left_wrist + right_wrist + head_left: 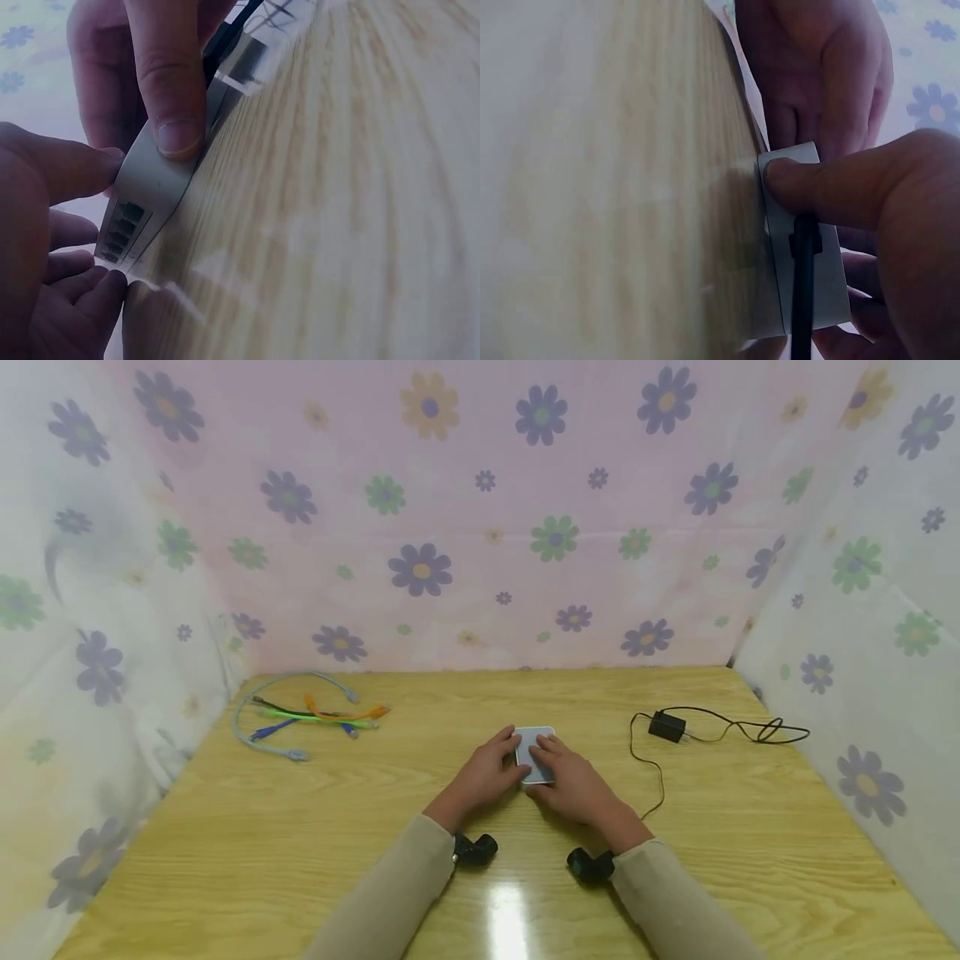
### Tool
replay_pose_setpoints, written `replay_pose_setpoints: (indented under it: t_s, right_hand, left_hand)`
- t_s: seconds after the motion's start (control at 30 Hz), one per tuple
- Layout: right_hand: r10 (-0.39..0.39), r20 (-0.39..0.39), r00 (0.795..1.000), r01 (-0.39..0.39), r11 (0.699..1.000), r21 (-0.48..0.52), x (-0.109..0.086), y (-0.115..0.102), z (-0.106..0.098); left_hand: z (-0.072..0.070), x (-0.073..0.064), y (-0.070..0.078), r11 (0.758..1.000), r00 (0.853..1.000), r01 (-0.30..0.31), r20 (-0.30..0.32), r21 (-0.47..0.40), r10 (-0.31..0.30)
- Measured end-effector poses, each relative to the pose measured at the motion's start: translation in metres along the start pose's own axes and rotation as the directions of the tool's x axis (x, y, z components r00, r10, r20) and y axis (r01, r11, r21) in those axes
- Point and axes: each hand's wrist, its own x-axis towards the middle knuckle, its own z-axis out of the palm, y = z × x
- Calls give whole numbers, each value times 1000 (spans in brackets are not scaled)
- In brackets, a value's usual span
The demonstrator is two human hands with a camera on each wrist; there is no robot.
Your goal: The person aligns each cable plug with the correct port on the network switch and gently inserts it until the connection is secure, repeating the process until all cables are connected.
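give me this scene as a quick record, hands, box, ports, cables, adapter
surface: wood-grain table
left hand: holds the white box
right hand: holds the same box, thumb on its side
ports: a row along one side
black lead: plugged in near the right thumb
loose cables: several colours, on the left
power adapter: black, on the right

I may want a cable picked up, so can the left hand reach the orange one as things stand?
Probably yes: only bare tabletop shows between the left hand and the nearer end of the orange cable. But that hand grips the white box, so it would likely have to let go first.
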Motion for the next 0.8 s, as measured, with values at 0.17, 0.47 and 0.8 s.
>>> replay_pose_setpoints:
  t_s: [0.17, 0.47, 0.8]
  right_hand:
    - [-3, -12, 1000, 3, 1000, 10, 7, 10, -2]
    - [28, -12, 1000, -28, 999, 27, 19, 17, -5]
    - [55, 20, 998, -54, 998, -31, 28, 14, -18]
  left_hand:
    - [3, 0, 0, 1000, 1000, -21, -14, 16, 21]
    - [5, 3, 5, 999, 997, -45, -64, 30, 47]
    - [12, 13, 11, 999, 996, -45, -83, -20, 44]
